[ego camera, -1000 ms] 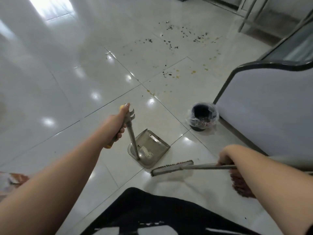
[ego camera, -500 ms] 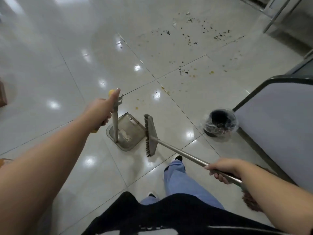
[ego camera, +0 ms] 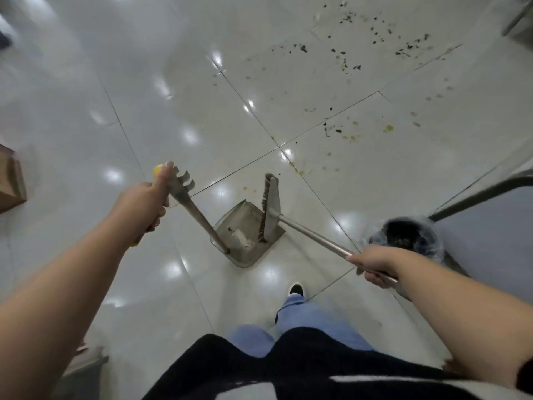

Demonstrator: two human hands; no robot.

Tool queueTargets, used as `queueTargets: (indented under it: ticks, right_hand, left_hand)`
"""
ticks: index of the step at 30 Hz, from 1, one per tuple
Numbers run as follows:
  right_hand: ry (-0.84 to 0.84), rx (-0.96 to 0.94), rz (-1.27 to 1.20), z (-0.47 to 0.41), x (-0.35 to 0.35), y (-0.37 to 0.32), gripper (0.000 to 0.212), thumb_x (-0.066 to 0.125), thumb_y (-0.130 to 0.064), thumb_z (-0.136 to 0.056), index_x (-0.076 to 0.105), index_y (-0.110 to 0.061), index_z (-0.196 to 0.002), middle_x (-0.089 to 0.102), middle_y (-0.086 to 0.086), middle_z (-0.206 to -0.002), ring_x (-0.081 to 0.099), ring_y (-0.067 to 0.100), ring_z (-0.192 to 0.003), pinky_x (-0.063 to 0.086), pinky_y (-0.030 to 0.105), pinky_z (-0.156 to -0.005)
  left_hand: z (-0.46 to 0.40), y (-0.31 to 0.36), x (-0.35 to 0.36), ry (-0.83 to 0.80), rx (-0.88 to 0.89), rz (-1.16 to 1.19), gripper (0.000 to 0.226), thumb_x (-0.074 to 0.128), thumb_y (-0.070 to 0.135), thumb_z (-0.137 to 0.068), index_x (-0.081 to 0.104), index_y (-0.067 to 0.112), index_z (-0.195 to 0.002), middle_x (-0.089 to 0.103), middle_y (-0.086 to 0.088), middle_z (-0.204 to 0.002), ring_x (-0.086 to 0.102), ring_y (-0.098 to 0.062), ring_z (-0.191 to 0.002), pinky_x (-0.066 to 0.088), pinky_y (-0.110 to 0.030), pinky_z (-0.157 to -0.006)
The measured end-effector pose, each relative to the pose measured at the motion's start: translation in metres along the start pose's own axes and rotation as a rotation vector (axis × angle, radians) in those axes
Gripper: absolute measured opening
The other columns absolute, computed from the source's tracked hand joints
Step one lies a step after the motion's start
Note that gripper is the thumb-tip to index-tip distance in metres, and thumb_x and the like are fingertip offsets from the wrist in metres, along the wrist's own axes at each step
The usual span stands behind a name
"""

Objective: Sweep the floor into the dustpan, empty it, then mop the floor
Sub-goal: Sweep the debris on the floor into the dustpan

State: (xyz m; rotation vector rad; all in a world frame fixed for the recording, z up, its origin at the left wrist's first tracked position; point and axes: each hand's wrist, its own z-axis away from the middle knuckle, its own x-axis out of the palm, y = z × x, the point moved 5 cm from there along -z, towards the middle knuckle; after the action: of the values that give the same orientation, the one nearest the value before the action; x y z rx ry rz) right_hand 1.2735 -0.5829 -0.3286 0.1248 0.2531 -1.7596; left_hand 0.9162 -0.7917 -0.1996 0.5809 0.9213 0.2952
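My left hand [ego camera: 141, 204] grips the top of the dustpan's long metal handle [ego camera: 199, 219], which ends in a yellow cap. The grey dustpan [ego camera: 245, 249] rests on the white tiled floor and holds a bit of white litter. My right hand [ego camera: 372, 265] grips the metal shaft of the broom. The broom head [ego camera: 271, 209] stands on edge at the pan's right side, bristles facing left into the pan. Dark crumbs and yellowish spots [ego camera: 346, 62] lie scattered over the tiles further ahead, to the upper right.
A small black bin lined with a clear bag [ego camera: 409, 236] stands on the floor to the right. Behind it rises a grey panel with a dark frame [ego camera: 484, 194]. A brown box [ego camera: 11, 180] sits at the left edge. My foot [ego camera: 295, 288] steps forward.
The broom head has swung from in front of my legs round to the pan's right side and now overlaps the pan. I have stepped forward; the dustpan handle now leans.
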Motion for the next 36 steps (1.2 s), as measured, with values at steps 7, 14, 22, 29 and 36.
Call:
queueTargets:
  ticks: [7,14,22,29,36]
  right_hand:
    - [-0.054,0.011,0.061,-0.020,-0.069,-0.078,0.024,0.053,-0.013,-0.096,0.043,-0.004,-0.076,0.048,0.006,-0.032,0.041,0.013,-0.022,0.032,0.009,-0.032]
    - [0.054,0.143,0.124,-0.038,-0.117,-0.140,0.031,0.054,-0.021,-0.096,0.051,0.006,-0.081,0.062,0.013,-0.046,0.055,0.017,-0.029,0.045,0.019,-0.035]
    - [0.178,0.181,0.315,-0.036,-0.146,-0.212,0.025,0.051,-0.026,-0.097,0.044,-0.003,-0.103,0.048,0.008,-0.063,0.042,0.015,-0.047,0.037,0.024,-0.044]
    - [0.084,0.243,0.329,-0.075,-0.190,-0.259,0.037,0.045,-0.026,-0.099,0.043,-0.002,-0.071,0.052,0.010,-0.051,0.046,0.015,-0.039,0.037,0.022,-0.036]
    - [-0.107,0.147,0.485,-0.135,-0.268,-0.331,0.040,0.044,-0.025,-0.100,0.045,0.001,-0.070,0.052,0.013,-0.071,0.050,0.020,-0.058,0.046,0.028,-0.057]
  left_hand:
    - [-0.063,0.058,-0.010,-0.012,0.036,-0.006,0.079,0.030,0.089,-0.063,0.049,0.012,-0.062,0.045,0.000,-0.050,0.039,-0.017,-0.041,0.034,-0.026,-0.046]
    - [-0.158,0.153,-0.001,-0.124,0.183,-0.114,0.075,0.029,0.079,-0.078,0.053,0.009,-0.067,0.049,-0.004,-0.056,0.043,-0.019,-0.045,0.037,-0.025,-0.048]
    - [-0.235,0.243,0.002,-0.212,0.217,-0.131,0.070,0.034,0.077,-0.078,0.048,0.009,-0.067,0.045,-0.005,-0.059,0.038,-0.020,-0.047,0.032,-0.024,-0.048]
    - [-0.278,0.295,0.036,-0.203,0.268,-0.362,0.073,0.030,0.073,-0.083,0.055,0.005,-0.070,0.054,-0.009,-0.060,0.050,-0.022,-0.049,0.039,-0.025,-0.048]
    - [-0.321,0.372,0.074,-0.198,0.145,-0.443,0.073,0.026,0.074,-0.082,0.054,0.007,-0.071,0.052,-0.008,-0.061,0.048,-0.020,-0.050,0.036,-0.024,-0.046]
